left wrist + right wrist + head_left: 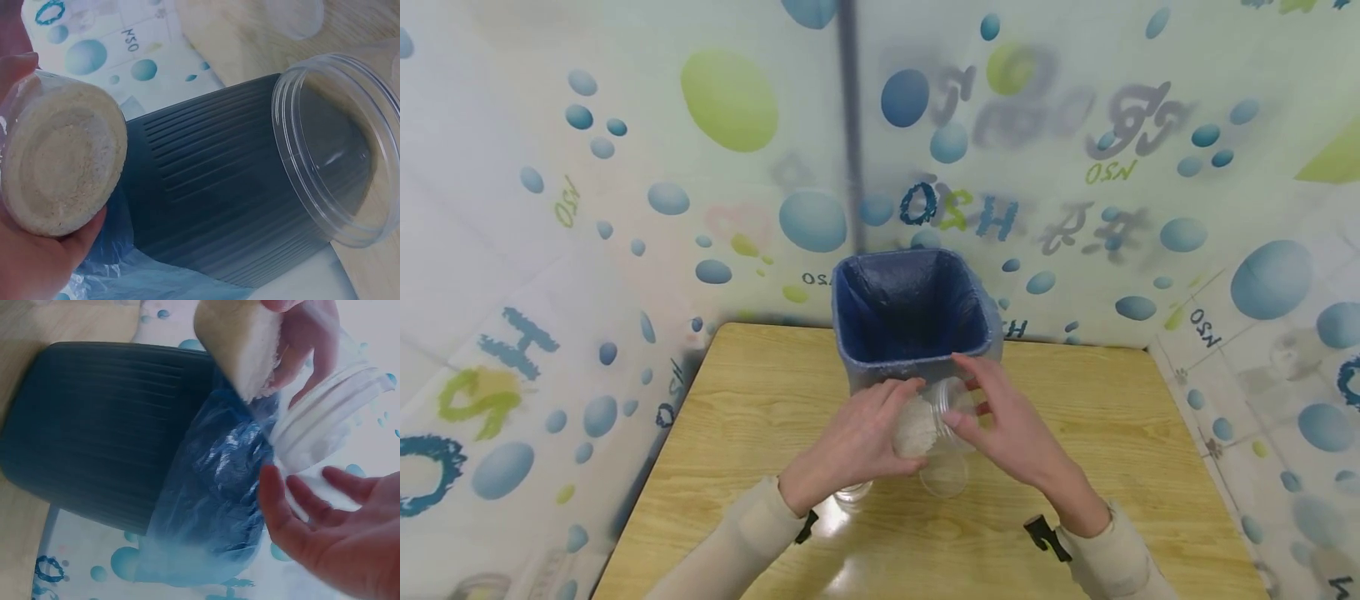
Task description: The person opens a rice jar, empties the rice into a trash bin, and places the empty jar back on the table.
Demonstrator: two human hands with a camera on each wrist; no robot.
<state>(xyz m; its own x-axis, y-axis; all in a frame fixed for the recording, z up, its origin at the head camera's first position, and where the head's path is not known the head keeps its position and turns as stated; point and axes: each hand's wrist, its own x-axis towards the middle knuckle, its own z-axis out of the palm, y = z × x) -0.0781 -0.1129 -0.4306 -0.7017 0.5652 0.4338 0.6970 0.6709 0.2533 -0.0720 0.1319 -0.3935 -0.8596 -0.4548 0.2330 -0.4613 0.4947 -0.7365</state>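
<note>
My left hand (857,425) grips a clear plastic jar (65,165) partly filled with white rice-like grains (247,350). It is tipped on its side, with the threaded mouth towards my right hand (1011,425). My right hand's fingers are spread around that mouth, the thumb overlapping the rim in the head view; in the right wrist view the fingers stand just off it. On the table an empty clear jar (337,150) stands below my left forearm, with a round clear lid (943,475) lying nearby. Directly behind the hands is a blue-lined bin (846,350).
The bin (106,431) stands upright at the back of the wooden table (760,392), its opening facing up. White sheeting (700,242) printed with blue and green ovals hangs at the back and sides.
</note>
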